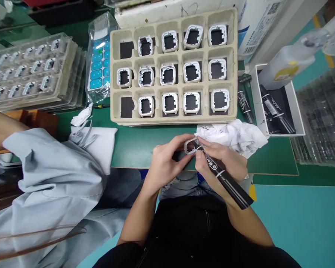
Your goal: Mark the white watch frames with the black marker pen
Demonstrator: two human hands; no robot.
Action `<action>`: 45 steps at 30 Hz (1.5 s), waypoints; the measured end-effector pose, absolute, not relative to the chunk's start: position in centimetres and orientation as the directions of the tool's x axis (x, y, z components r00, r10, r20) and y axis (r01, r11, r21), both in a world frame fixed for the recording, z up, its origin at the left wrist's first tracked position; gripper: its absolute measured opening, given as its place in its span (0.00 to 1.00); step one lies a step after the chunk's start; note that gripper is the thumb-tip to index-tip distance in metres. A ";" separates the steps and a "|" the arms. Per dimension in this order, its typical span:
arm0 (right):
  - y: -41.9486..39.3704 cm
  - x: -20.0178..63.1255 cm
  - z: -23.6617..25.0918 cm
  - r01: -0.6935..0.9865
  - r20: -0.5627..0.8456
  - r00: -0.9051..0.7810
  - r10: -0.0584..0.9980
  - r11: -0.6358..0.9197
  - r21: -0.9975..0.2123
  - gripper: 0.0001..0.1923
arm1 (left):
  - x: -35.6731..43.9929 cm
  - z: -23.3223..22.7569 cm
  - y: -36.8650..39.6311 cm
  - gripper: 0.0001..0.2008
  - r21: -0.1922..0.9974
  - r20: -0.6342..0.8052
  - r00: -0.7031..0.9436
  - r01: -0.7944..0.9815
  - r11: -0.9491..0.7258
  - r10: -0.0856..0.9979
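"Mark…" on the black marker [225, 176]

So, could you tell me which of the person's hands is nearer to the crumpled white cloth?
The right hand. Gripping the black marker, it sits right against the crumpled white cloth. The left hand, holding the small frame, lies farther away.

Both hands [194, 160] together, fingers curled

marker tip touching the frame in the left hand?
Touching. The head view shows the black marker, in the right hand, with its tip against the inner edge of the small frame pinched by the left hand.
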State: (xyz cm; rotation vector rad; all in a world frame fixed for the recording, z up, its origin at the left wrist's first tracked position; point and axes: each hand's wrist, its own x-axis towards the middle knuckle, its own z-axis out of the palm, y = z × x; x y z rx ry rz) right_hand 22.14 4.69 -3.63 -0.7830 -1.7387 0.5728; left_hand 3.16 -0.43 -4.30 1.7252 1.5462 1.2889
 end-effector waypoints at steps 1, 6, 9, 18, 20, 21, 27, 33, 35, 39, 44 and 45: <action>4.7 22.1 -3.7 0.236 0.649 -0.205 0.733 0.680 -0.694 0.10 | 3.1 -4.4 -0.5 0.20 0.830 0.332 -0.082 0.498 -0.250 0.940; 4.9 21.7 -3.8 0.286 0.597 -0.331 0.731 0.681 -0.674 0.11 | 3.0 -4.5 -0.6 0.21 0.797 0.328 -0.077 0.557 -0.232 0.942; 5.1 21.3 -3.9 0.233 0.722 -0.262 0.640 0.768 -0.597 0.14 | 3.1 -4.5 -0.7 0.21 0.806 0.327 -0.085 0.546 -0.231 0.941; 5.2 21.8 -3.3 0.154 0.560 -0.180 0.808 0.586 -0.796 0.11 | 3.1 -4.1 -0.4 0.17 0.841 0.312 -0.084 0.487 -0.235 0.946; 5.4 22.0 -3.2 0.113 0.532 -0.174 0.829 0.554 -0.825 0.10 | 3.1 -3.9 -0.3 0.18 0.853 0.313 -0.082 0.463 -0.242 0.946; 5.4 22.0 -3.2 0.102 0.529 -0.175 0.830 0.550 -0.829 0.10 | 3.1 -3.9 -0.3 0.18 0.856 0.311 -0.083 0.457 -0.241 0.947; 5.2 21.9 -3.7 0.213 0.642 -0.218 0.735 0.678 -0.704 0.10 | 2.9 -4.3 -0.5 0.18 0.860 0.283 -0.086 0.464 -0.212 0.955; 5.1 21.9 -3.6 0.213 0.621 -0.209 0.755 0.655 -0.725 0.09 | 2.8 -4.2 -0.3 0.18 0.856 0.302 -0.068 0.458 -0.239 0.951; 5.1 22.0 -3.4 0.200 0.609 -0.200 0.767 0.641 -0.741 0.10 | 2.9 -4.1 -0.3 0.18 0.862 0.310 -0.068 0.441 -0.250 0.948; 5.1 22.0 -3.3 0.195 0.636 -0.222 0.739 0.672 -0.714 0.10 | 3.0 -4.2 -0.3 0.20 0.886 0.291 -0.102 0.404 -0.227 0.951; 5.0 21.9 -3.6 0.206 0.652 -0.216 0.727 0.687 -0.697 0.12 | 3.0 -4.4 -0.3 0.20 0.892 0.259 -0.112 0.409 -0.193 0.959; 5.0 21.9 -3.7 0.207 0.649 -0.220 0.728 0.685 -0.699 0.13 | 3.0 -4.4 -0.3 0.20 0.889 0.261 -0.111 0.413 -0.195 0.959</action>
